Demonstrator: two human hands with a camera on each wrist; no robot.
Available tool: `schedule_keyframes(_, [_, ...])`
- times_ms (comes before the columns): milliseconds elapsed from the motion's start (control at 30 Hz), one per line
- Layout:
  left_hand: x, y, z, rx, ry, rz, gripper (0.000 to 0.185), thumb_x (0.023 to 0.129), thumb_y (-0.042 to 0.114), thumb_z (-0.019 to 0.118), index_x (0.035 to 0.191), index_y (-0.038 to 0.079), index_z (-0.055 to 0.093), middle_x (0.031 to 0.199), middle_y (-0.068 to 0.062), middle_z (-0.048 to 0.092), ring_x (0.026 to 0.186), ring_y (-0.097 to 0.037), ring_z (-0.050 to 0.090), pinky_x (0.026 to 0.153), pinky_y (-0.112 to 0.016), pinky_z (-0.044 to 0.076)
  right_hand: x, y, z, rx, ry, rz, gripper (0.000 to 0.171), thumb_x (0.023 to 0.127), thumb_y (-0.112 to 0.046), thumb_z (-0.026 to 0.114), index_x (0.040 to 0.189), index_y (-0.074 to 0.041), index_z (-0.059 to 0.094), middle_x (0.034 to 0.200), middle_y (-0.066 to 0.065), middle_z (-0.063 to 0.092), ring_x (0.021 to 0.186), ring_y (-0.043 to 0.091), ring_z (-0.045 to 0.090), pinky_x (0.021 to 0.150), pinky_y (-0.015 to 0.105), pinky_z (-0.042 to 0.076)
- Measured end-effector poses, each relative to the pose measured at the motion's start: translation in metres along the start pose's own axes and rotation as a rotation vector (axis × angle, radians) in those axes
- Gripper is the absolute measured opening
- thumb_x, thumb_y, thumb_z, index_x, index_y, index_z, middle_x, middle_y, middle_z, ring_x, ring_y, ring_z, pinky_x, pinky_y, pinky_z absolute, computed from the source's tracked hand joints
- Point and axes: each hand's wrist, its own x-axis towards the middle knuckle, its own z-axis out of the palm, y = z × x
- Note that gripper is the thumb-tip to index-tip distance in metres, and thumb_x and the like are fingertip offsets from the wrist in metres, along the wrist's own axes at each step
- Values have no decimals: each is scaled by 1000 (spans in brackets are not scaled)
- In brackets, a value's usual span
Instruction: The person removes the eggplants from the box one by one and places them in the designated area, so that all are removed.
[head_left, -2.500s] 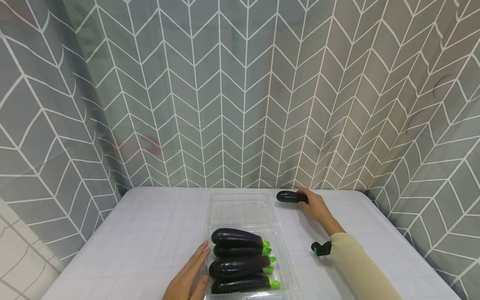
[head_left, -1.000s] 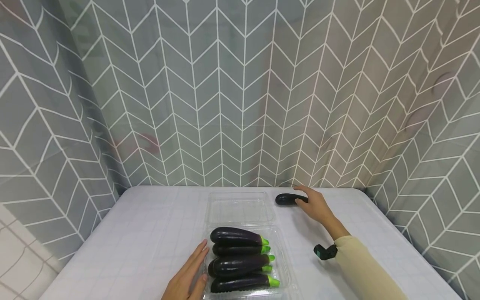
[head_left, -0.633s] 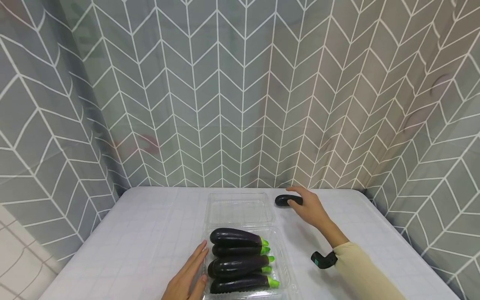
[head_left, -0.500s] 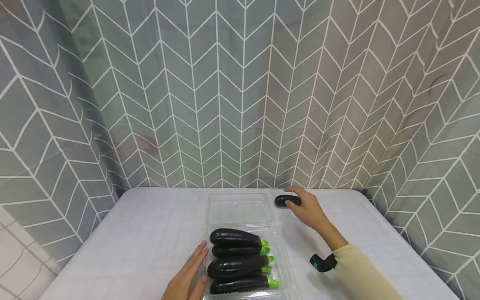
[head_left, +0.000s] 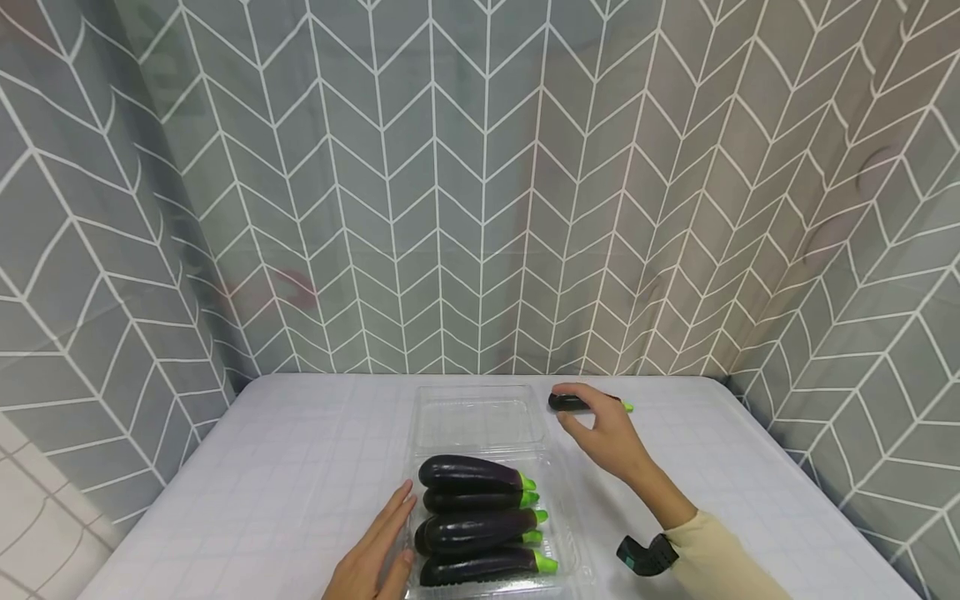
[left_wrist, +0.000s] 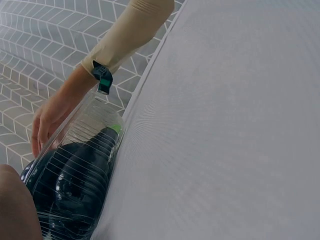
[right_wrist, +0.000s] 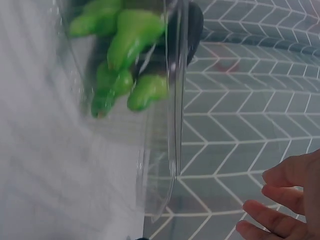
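loose eggplant (head_left: 576,402): lies on the worktop (head_left: 300,467) at the far edge, right of the clamshell lid, long axis left to right, green stem end pointing right.
right hand (head_left: 609,437): nearer grip; sits just in front of the eggplant, fingers loosely curved over it, pinching nothing that shows.
left hand (head_left: 372,557): fingers straight, flat along the left wall of the clear tray (head_left: 576,557).
packed eggplants (head_left: 474,530): glossy dark purple, smooth, stacked stems right.
tray material: thin ribbed clear plastic.
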Motion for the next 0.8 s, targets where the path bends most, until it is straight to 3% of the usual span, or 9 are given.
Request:
schedule_keyframes(67, [-1, 2, -1, -26, -26, -48, 56, 92, 16, 59, 144, 12, 37, 151, 7, 25, 131, -13, 30, 97, -45, 34, -3, -6, 2, 11, -2, -17, 36, 87, -13, 66, 122, -12, 60, 118, -6, 60, 113, 14, 52, 90, 42, 45])
schedule_keyframes(167, [-2, 3, -1, -45, -46, -64, 59, 92, 15, 59, 145, 12, 34, 152, 7, 23, 132, -15, 29, 97, -46, 32, -7, -15, 6, 21, -11, -35, 36, 87, -12, 67, 122, -13, 60, 118, -7, 60, 114, 10, 51, 91, 40, 45])
schedule_keyframes(333, [-3, 2, -2, -72, -44, -43, 62, 90, 11, 61, 145, 11, 34, 152, 6, 22, 132, -17, 30, 96, -47, 32, -14, -31, 11, 32, -46, -59, 37, 87, -13, 67, 122, -18, 59, 120, -10, 59, 115, 8, 50, 92, 39, 44])
schedule_keyframes(600, [-3, 2, -2, -50, -37, -54, 56, 93, 18, 58, 144, 11, 36, 151, 6, 24, 132, -15, 29, 98, -47, 32, -25, -48, 16, 91, -77, -129, 34, 87, -10, 66, 121, -15, 61, 120, -6, 60, 114, 15, 53, 93, 38, 44])
schedule_keyframes(800, [-1, 4, -4, -50, -43, -59, 56, 93, 16, 58, 144, 9, 36, 151, 4, 24, 132, -15, 29, 98, -46, 32, -31, -52, 18, 113, -139, -109, 34, 90, -16, 63, 123, -21, 58, 121, -6, 59, 115, 13, 52, 94, 38, 44])
